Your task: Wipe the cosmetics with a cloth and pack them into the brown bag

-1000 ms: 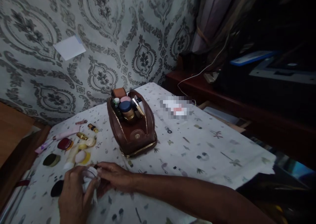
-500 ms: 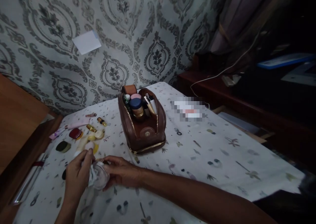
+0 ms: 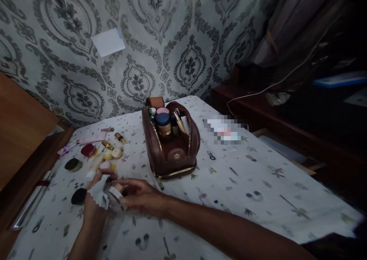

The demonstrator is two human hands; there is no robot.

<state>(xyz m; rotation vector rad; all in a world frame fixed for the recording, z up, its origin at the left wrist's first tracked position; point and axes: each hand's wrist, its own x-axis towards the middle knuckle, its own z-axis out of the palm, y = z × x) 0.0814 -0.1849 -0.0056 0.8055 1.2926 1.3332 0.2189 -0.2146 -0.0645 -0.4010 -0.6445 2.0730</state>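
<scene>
The left hand [image 3: 95, 210], at the near left of the table, has hold of a pale cloth [image 3: 99, 193] with scalloped edges; its fingers are curled at the cloth's far side, though the cloth hides much of them, so how tightly they grip cannot be told. Just to its right, the right hand [image 3: 143, 194] has its thumb and fingers bent around the right side of a clear round jar [image 3: 115, 194] with a pale rim, the gap between them no wider than the jar. The jar is held tilted, close against the cloth, above the patterned tablecloth [image 3: 243, 225]. Just left of the left hand lies a round black lid [image 3: 78, 196], with a dark green jar [image 3: 73, 164] farther off. Beyond the hands are a cream-coloured tube [image 3: 95, 164], a red-lidded jar [image 3: 88, 150], a gold lipstick [image 3: 107, 145], a black-and-gold lipstick [image 3: 120, 138] and a pink tube [image 3: 91, 139]. Right of these stands an unzipped brown leather toiletry bag [image 3: 172, 169], holding a blue-lidded bottle [image 3: 163, 119] toward its far end. Farther right lies an item blurred by pixels [image 3: 225, 130].
</scene>
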